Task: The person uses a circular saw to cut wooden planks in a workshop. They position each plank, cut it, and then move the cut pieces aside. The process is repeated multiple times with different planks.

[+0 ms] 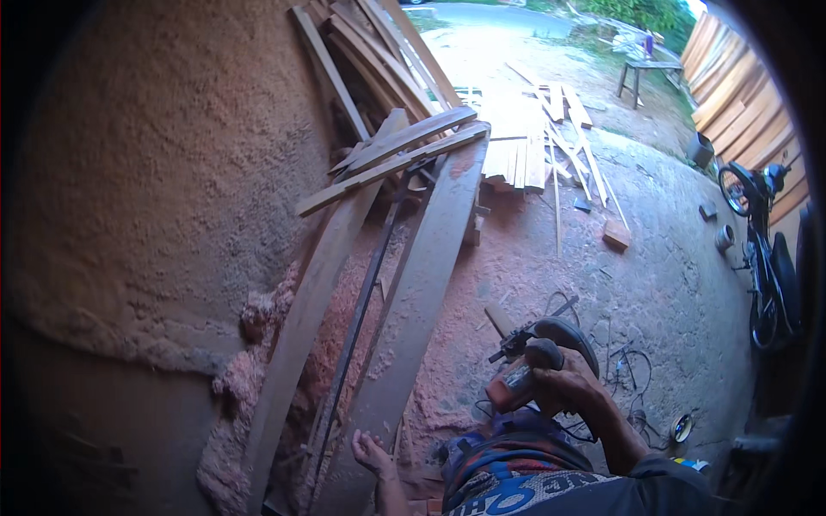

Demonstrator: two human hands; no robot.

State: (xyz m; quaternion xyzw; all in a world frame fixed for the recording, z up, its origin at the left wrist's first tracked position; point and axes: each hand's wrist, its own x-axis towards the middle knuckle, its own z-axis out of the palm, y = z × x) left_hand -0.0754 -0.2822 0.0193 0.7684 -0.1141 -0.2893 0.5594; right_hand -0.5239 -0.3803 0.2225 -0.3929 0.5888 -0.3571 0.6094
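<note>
My right hand grips an orange and black power tool by its dark handle, low at the right of centre. A round dark part and a thin bracket show at the tool's far side. My left hand is at the lower middle, fingers loosely curled and apart with nothing in them, on or just over a long wide plank. A second long board lies parallel to its left, with a dark narrow strip between them. Pink shavings lie heaped around the boards.
Short planks lie across the long boards, by timber leaning on the left wall. Stacked slats and a wood block lie ahead. A motorbike and upright boards stand right. Cables cross the floor.
</note>
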